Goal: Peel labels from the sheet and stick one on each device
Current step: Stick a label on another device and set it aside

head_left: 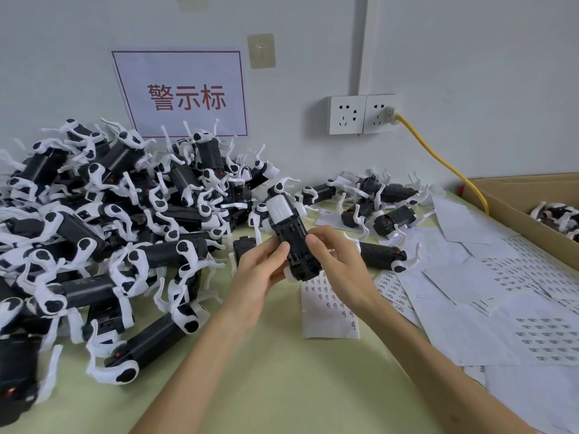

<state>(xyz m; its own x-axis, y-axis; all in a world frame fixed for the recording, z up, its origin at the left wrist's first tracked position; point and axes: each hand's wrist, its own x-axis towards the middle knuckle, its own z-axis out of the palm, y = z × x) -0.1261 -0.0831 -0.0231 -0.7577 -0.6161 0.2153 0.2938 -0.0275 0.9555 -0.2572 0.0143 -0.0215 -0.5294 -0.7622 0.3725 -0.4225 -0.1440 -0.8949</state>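
Cardboard box [507, 197] seemingly holds devices [559, 216]; left hand [257, 272] and right hand [340, 267] grip another device [289, 234].

Desk: pale yellow-green flat desk [282, 386], set against a white wall.
Left side: large heap of black-bodied plastic devices with white limbs [109, 230], piled several deep from the near left edge back to the wall.
Back, right of centre: smaller cluster of the same devices [379, 202], lying loose; a single device [382, 255] lies alone just in front of it.
Centre: white paper label sheet [329, 311] with rows of small printed labels, lying flat.
Right side: overlapping spread of white sheets [517, 324], some printed with labels, some blank.
Far right: open brown cardboard box [501, 198], more devices inside.
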